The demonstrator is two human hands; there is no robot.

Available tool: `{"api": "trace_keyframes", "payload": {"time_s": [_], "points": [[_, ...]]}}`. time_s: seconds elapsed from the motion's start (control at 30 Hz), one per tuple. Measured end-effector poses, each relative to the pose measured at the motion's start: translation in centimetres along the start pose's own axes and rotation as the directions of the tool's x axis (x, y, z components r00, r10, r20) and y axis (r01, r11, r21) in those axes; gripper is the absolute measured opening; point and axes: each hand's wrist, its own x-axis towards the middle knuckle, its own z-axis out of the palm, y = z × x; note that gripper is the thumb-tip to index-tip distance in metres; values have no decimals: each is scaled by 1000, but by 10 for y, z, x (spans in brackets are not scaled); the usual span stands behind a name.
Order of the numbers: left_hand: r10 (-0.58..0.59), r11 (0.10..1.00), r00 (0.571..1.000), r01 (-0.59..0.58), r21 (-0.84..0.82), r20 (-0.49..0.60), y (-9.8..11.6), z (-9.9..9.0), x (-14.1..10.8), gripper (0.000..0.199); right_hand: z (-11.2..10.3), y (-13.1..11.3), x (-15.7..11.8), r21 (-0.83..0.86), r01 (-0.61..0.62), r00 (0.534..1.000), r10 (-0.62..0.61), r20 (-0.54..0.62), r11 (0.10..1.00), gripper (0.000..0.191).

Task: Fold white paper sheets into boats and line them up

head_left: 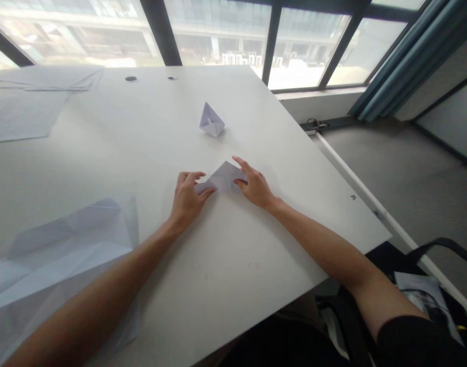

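Between my two hands is a small piece of folded white paper [225, 177], with a pointed peak at its far side and a narrower end toward each hand. My left hand [188, 198] pinches its left end, thumb in front and fingers behind. On the right end, my right hand [255, 184] grips the paper between thumb and fingers, its index finger raised near the peak. Just beyond stands a finished-looking folded paper boat [212, 121] with a pointed top, apart from both hands.
Large creased paper sheets [73, 244] lie at the left, partly under my left forearm. More flat sheets [23, 114] rest at the far left of the white table [226, 285]. Windows [226, 35] line the back. A chair [443, 250] stands off the right edge.
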Motion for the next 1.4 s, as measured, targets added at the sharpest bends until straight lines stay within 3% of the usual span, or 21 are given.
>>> {"api": "trace_keyframes", "payload": {"time_s": [0.13,0.33,0.53,0.83,0.97,1.23,1.4], "points": [[22,998,999,-24,-52,-41,0,0,-1,19,2,4,0,2,-10,1000,10,-22,1000,72],[-11,1000,1000,11,16,-2,-1,0,0,18,3,4,0,-35,-25,999,24,-26,999,71],[100,995,995,-100,1,-17,0,3,-3,12,7,5,-1,-99,-29,999,25,-36,995,72],[171,981,981,-177,-74,-90,8,-2,-7,12,9,2,-1,-173,4,1000,-7,-12,985,71],[164,976,984,-172,-135,-70,13,-2,-10,12,8,1,-1,-196,-13,1000,14,0,980,71],[215,976,976,-214,-44,28,10,-3,-11,15,7,2,-1,-240,-17,1000,20,12,971,71],[202,974,979,-200,-101,5,9,-3,-9,17,8,2,-1,-263,-24,999,31,24,965,69]]}}
